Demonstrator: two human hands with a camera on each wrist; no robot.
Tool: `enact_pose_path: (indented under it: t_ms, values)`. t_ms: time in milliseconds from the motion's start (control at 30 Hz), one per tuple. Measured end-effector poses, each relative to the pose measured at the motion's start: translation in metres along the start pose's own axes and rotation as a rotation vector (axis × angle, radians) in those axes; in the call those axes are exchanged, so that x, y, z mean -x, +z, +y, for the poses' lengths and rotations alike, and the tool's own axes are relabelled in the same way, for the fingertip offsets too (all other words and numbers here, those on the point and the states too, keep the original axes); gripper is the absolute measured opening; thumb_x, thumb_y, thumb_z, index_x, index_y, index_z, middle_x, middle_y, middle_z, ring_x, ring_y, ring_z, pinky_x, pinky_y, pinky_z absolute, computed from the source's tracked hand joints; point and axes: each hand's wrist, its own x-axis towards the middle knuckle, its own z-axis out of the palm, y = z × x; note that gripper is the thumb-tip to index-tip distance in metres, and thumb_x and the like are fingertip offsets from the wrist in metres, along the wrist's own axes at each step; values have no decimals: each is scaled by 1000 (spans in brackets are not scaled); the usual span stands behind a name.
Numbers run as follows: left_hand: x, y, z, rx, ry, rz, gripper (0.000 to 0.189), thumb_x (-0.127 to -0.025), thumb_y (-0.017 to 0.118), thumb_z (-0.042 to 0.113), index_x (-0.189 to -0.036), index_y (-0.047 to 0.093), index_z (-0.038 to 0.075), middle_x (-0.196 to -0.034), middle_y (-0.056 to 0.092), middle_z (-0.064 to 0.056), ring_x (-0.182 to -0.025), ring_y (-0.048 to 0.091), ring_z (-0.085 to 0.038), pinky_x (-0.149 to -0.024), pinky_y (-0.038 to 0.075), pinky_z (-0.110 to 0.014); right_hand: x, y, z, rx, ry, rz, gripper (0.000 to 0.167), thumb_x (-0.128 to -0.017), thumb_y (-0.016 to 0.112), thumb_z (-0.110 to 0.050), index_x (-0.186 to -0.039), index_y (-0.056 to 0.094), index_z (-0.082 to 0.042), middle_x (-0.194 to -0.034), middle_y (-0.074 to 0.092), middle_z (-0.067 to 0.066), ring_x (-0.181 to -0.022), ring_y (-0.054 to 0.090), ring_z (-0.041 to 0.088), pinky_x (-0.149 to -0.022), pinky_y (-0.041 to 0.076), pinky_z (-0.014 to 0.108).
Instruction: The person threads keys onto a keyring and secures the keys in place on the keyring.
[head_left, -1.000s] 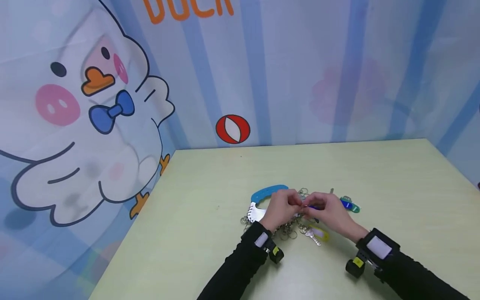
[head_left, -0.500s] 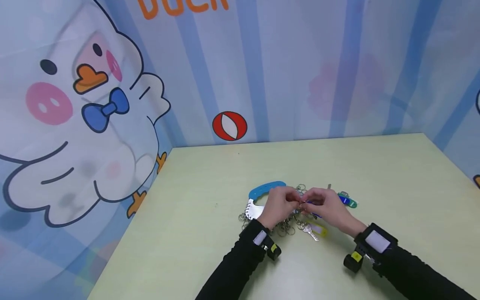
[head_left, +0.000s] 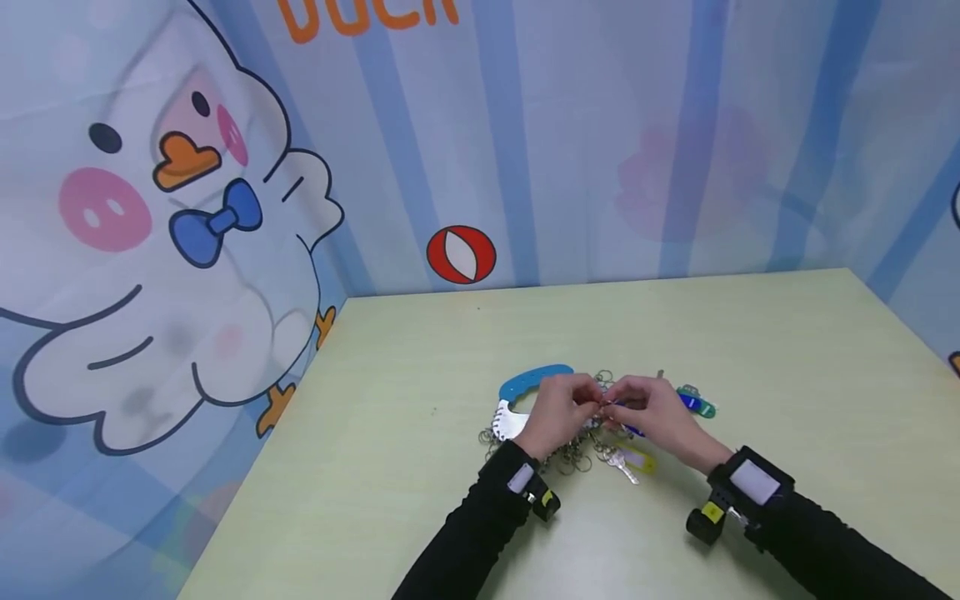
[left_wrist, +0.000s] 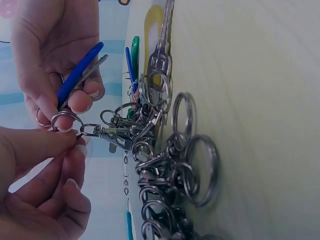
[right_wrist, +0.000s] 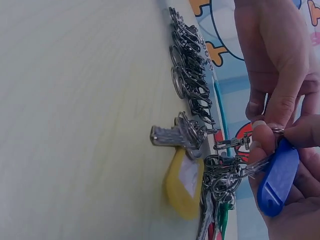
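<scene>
My left hand (head_left: 558, 414) and right hand (head_left: 666, 417) meet fingertip to fingertip above a bunch of metal key rings (left_wrist: 150, 165). Between them they pinch a small split ring (left_wrist: 68, 113), its far side covered by fingers. From my right hand juts a blue key tag (right_wrist: 279, 177) with a silver key (left_wrist: 92, 72) beside it. A metal swivel clasp (left_wrist: 111, 132) reaches from the bunch to the pinched ring. To the left of my left hand lies a silver holder plate (head_left: 508, 425) with a blue handle (head_left: 535, 381), the rest hidden by that hand.
A yellow key tag (right_wrist: 182, 187) and another key (head_left: 622, 465) lie on the table (head_left: 360, 500) in front of my right hand. Beyond it sits a blue-and-green pair of tags (head_left: 697, 403). A duck-printed cloth (head_left: 600, 167) rises behind the table.
The head view has shifted slightly. My hands stay together at the split ring, with only slight finger movement.
</scene>
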Motion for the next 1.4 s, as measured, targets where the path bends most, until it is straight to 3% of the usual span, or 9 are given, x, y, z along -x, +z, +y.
enact_pose_path:
  t_ms: [267,367,567,667,833,1000,1100,1267,1400]
  values:
    - [1,-5,3,94,-126,-11,4,-83,71,2,-86,73,5,-82,73,-7,-67,60,-1,-61,47,-12,1,2,1,27,-61,10,17,-87,67,-7,-103,65,0,-98,71,18,-83,71,19,-73,58,30]
    - [3,-6,4,95,-142,-16,5,-84,70,3,-88,72,4,-81,73,-7,-67,60,-2,-60,46,-13,1,4,0,28,-70,13,16,-87,67,-7,-102,65,0,-96,72,18,-82,72,20,-71,57,30]
    - [-2,-7,2,-2,-7,20,8,-86,67,2,-90,71,8,-86,74,-4,-78,66,-6,-69,47,-11,-8,0,-6,2,-23,4,17,-89,64,-6,-104,63,3,-98,72,21,-83,72,24,-73,57,28]
    - [0,-5,1,-11,11,57,8,-85,68,0,-86,72,8,-82,74,-4,-74,64,-4,-66,46,-10,-8,0,-4,-26,2,-9,19,-90,64,-6,-105,62,5,-98,71,22,-83,72,21,-74,57,28]
    - [5,1,0,55,-63,86,8,-80,70,-1,-79,72,6,-72,72,-4,-62,54,4,-58,43,-11,-3,4,3,24,-77,5,15,-87,67,-7,-100,64,0,-97,71,17,-81,71,13,-71,56,24]
    - [4,1,2,86,-147,90,7,-77,72,0,-76,72,7,-68,69,-4,-58,48,4,-53,40,-13,-1,8,5,101,-158,48,11,-85,70,-8,-96,66,-6,-94,72,12,-78,68,6,-69,55,21]
    - [5,1,2,51,-102,79,8,-78,70,0,-78,70,7,-71,69,-3,-62,51,3,-56,41,-12,-1,7,4,70,-142,35,12,-86,67,-6,-98,65,-3,-96,71,15,-79,70,10,-70,56,23]
    - [5,2,3,-12,42,80,11,-83,67,-2,-85,70,8,-78,72,-2,-69,58,2,-63,43,-8,-4,2,1,-19,-41,2,17,-90,64,-6,-104,61,3,-98,71,20,-81,71,19,-73,57,29]
    - [5,0,1,-27,51,80,12,-84,66,-2,-86,70,9,-80,73,-2,-71,59,1,-62,42,-8,-5,0,-1,-67,22,-16,21,-91,63,-8,-107,60,4,-98,71,19,-82,71,21,-74,57,29]
